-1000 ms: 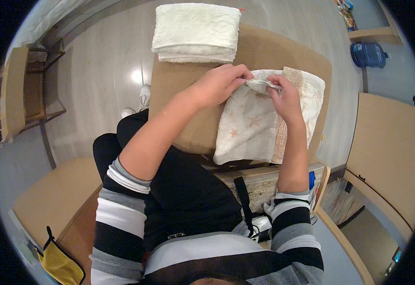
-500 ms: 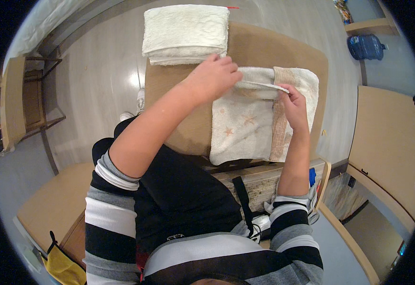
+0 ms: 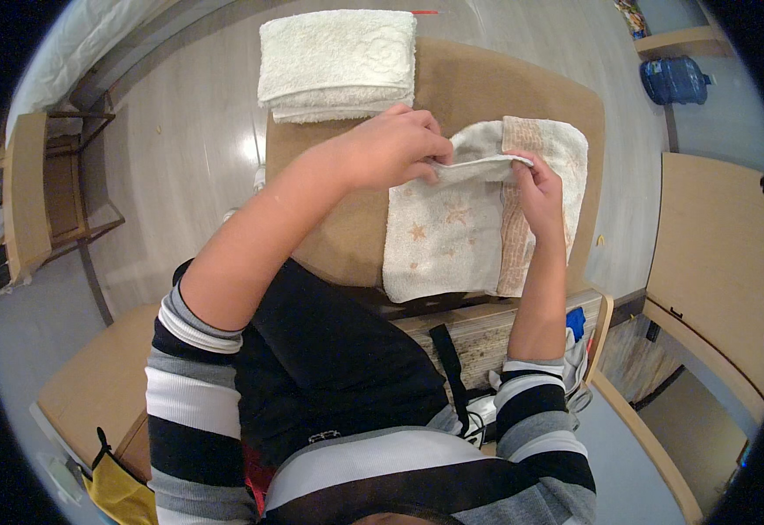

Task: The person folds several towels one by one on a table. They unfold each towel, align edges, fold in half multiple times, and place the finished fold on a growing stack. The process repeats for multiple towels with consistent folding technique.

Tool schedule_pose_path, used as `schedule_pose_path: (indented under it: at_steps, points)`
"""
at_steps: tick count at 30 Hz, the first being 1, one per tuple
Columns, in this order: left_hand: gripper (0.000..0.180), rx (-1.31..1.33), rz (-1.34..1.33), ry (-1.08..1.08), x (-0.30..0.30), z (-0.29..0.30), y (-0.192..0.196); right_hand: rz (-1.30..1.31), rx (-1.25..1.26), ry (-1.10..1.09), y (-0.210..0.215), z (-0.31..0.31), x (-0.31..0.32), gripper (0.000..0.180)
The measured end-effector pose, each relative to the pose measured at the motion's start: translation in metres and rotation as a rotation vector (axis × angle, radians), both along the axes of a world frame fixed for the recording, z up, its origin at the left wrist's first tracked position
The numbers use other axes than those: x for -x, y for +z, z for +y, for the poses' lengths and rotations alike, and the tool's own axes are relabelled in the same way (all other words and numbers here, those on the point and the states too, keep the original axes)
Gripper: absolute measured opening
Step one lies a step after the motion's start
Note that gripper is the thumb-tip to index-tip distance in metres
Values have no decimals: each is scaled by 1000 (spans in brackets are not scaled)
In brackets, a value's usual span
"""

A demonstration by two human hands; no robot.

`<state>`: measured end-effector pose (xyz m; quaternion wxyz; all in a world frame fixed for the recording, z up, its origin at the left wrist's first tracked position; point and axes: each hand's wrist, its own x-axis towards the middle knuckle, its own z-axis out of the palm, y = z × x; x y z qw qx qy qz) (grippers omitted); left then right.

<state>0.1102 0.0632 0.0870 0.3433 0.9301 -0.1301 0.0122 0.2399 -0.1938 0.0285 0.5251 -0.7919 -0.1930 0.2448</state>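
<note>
A cream towel point(image 3: 452, 254) with a tan band and tan star shapes lies on a brown padded surface point(image 3: 338, 241). My left hand point(image 3: 399, 150) pinches the towel's raised edge at its far left part. Farther right, my right hand point(image 3: 539, 188) grips the same edge between thumb and fingers, near the tan band. Between both hands the edge is drawn into a narrow strip, lifted off the layer beneath. Beyond my left hand, a folded white towel stack point(image 3: 338, 61) rests at the far left end of the surface, apart from my fingers.
A blue water jug point(image 3: 675, 81) lies at the far right by the wall. To the left stands a wooden shelf unit point(image 3: 32, 201). A wooden cabinet panel point(image 3: 714, 262) is on the right, and a yellow pouch point(image 3: 119, 490) hangs at the lower left.
My left hand has shifted slightly right and nearer to me along the towel's edge. The held strip slopes less, and more of the far part of the towel bulges up behind it.
</note>
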Motion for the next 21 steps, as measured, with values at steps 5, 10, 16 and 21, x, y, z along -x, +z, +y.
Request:
schedule_pose_path:
  at_steps: [5, 10, 16, 21]
  points:
    - [13, -697, -183, -2, -27, 14, 16, -164, 58, 6, -6, 15, -11, 18]
    - [23, -811, -351, 334, -43, 19, 12, -180, -31, -151, -15, 49, -27, 26]
    - [27, -628, -476, 407, -13, 6, -6, -375, 66, -330, -9, 51, -10, 28]
    - [33, -290, -12, 511, 56, -45, -28, -529, 194, -180, -3, 8, 38, 24]
